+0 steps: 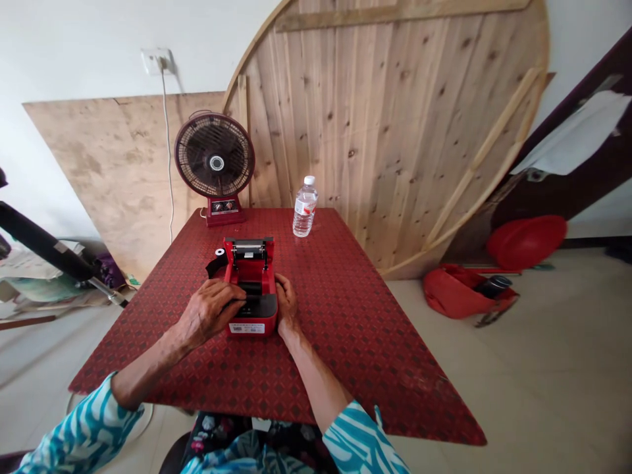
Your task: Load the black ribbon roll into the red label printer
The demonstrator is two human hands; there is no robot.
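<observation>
A small red and black printer (253, 326), apparently a label printer, stands on the table with its lid (249, 249) raised. Against its right side lies my right hand (287, 304), fingers wrapped round the casing. My left hand (214, 308) reaches over the left edge, its thumb and fingertips drawn together above the black front part. What those fingertips pinch, if anything, is hidden. Inside the open body a dark roller or roll (251, 288) shows in part. Just left of the printer sits a small black roll with a white core (220, 253), a black strip hanging from it.
The table (340, 329) has a red patterned cover. At its far edge stand a dark red fan (215, 158) and a clear water bottle (305, 209). A round wooden panel (385, 131) leans on the wall behind. A red bag (451, 293) lies on the floor at right.
</observation>
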